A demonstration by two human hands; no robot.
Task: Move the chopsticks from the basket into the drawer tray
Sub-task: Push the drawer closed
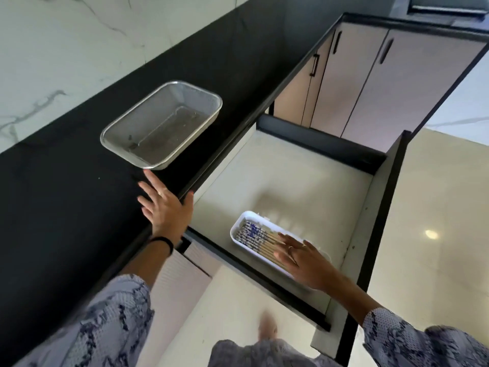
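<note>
A metal mesh basket (127, 128) stands on the black counter with nothing visible inside it. In the open drawer (291, 176) lies a white tray (238, 221) holding several wooden chopsticks (254, 235) with blue-patterned ends, laid side by side. My right hand (304, 260) rests flat with spread fingers on the plain ends of the chopsticks, covering that end of the tray. My left hand (165, 207) lies open on the counter edge just below the basket, thumb hooked over the rim.
The black counter (66, 207) runs along a marble wall. Beige cabinet doors (370, 83) with black handles stand beyond the drawer. The drawer's dark front panel (381, 221) juts out over the glossy floor. My foot shows below the drawer.
</note>
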